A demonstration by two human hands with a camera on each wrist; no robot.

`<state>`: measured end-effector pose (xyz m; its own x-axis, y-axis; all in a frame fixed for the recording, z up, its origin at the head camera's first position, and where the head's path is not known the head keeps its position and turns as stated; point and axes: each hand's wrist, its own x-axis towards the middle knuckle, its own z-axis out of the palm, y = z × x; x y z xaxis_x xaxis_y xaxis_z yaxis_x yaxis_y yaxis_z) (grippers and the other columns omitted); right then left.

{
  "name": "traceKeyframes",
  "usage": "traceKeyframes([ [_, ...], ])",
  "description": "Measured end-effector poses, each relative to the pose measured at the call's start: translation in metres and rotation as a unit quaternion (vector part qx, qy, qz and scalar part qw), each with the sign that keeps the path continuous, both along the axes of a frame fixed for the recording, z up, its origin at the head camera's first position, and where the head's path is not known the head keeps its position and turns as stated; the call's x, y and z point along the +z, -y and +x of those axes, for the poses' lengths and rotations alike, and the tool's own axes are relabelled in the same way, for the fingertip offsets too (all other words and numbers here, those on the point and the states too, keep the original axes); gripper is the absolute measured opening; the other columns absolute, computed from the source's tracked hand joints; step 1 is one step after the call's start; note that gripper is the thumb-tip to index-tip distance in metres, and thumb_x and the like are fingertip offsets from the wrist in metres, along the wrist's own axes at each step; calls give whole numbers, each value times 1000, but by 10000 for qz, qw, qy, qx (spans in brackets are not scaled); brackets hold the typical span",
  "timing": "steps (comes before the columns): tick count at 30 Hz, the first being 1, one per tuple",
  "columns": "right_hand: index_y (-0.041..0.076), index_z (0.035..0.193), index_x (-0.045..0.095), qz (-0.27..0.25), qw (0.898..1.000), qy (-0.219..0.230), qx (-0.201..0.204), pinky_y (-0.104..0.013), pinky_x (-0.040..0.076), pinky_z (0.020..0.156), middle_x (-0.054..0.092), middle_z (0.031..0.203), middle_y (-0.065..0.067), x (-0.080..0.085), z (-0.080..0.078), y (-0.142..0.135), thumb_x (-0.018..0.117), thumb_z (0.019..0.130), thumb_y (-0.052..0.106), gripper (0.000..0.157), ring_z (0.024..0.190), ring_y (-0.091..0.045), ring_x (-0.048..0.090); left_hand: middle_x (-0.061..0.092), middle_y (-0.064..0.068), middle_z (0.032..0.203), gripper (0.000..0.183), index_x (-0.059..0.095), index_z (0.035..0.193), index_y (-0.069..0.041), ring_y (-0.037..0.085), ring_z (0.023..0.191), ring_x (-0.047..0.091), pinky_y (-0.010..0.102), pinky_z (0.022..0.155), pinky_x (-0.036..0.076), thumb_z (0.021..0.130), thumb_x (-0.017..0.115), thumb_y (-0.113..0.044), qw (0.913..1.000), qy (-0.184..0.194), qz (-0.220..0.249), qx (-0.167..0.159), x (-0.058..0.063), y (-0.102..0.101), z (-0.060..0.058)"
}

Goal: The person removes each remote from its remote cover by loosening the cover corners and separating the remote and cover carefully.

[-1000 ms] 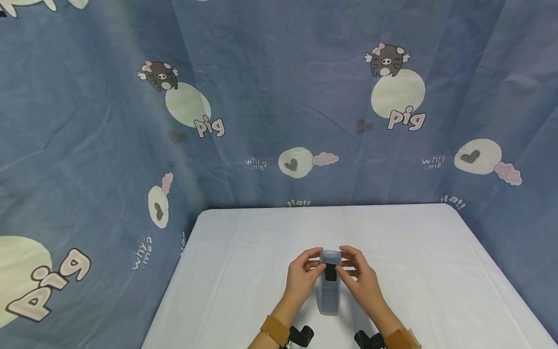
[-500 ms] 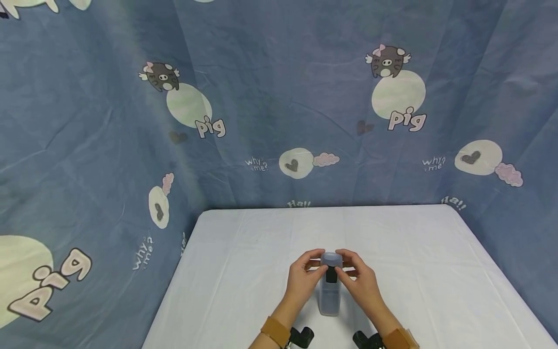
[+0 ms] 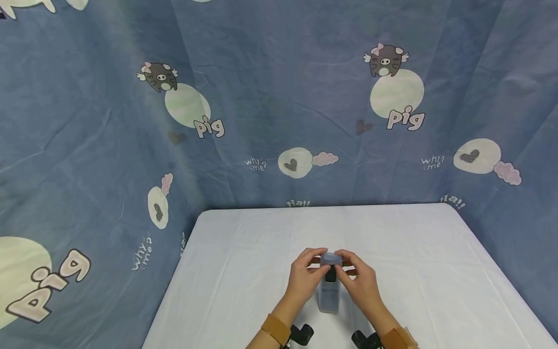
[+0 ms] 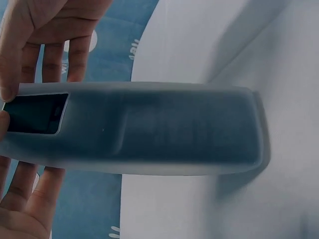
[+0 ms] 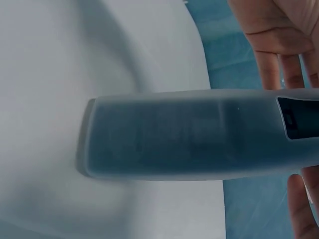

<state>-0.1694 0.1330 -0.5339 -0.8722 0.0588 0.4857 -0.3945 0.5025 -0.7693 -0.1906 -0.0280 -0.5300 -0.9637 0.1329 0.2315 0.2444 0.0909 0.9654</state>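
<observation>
Between both hands is a long remote control in a translucent blue-grey cover [image 3: 329,298], with its dark window [image 3: 331,275] near the far end. My left hand [image 3: 301,277] grips the left side of that end, thumb by the window. My right hand [image 3: 363,282] grips the right side the same way, its thumb close to the left one. In the left wrist view the cover [image 4: 184,132] shows its rounded near end; a fold line runs across it beyond the window. The right wrist view shows the same cover [image 5: 164,137], with fingers along both long sides.
A white-covered table [image 3: 235,252] lies under the hands. Behind and left of it hangs a blue cloth [image 3: 261,97] printed with pigs. Black wrist cameras [image 3: 302,334] on brown straps [image 3: 275,330] sit low beside each other.
Fingers of both hands have drawn slightly inward at the cover's far end, and the thumbs are closer together. That far end looks tipped a little; the remote stays in nearly the same place.
</observation>
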Motion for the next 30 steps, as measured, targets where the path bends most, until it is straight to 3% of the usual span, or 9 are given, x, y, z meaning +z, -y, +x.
traceKeyframes([
  [15,17,107,73,116,9989,-395,-241,-24,58,64,77,99,2,1,-1,1,78,84,5,27,83,-5,70,68,5,112,29,73,114,-8,19,103,69,17,82,58,85,77,-7,9993,-313,-133,121,0,-1,2],
  [22,17,102,74,70,9985,-440,-326,-20,56,64,78,93,3,3,-3,0,76,86,5,21,79,-2,69,68,6,113,30,72,116,-15,19,103,69,19,82,59,87,76,-9,9989,-464,-93,51,0,-2,1],
  [30,17,98,75,-87,9987,-258,-431,-14,54,65,78,91,3,4,-2,-1,72,89,5,15,77,1,68,68,7,115,38,70,121,-15,24,107,69,20,83,59,85,76,-4,9988,-458,-96,-121,-1,-2,2],
])
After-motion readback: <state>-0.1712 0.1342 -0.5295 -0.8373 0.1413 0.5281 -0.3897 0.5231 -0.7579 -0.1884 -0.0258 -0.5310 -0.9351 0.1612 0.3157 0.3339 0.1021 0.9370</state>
